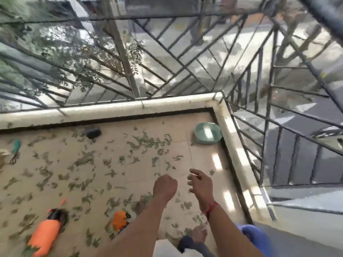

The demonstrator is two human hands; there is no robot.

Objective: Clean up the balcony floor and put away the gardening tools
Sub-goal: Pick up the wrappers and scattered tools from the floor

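Observation:
Green leaf scraps (pixel 144 140) lie scattered over the beige tiled balcony floor (pixel 200 156). My left hand (pixel 164 186) hangs above the floor as a closed fist and holds nothing that I can see. My right hand (pixel 200 183) is beside it, fingers loosely spread, empty. An orange spray bottle (pixel 44 236) with a black top lies at the lower left. A smaller orange tool (pixel 119 220) lies by my left forearm. A green-handled hand tool (pixel 15 150) lies at the far left. A dark small object (pixel 92 132) sits against the far curb.
A pale green bowl (pixel 208 133) stands in the far right corner. A low white curb (pixel 141 106) and a metal railing (pixel 185 58) bound the balcony, with the street far below. A blue object (pixel 254 236) and my sandalled foot (pixel 193 242) are at the bottom right.

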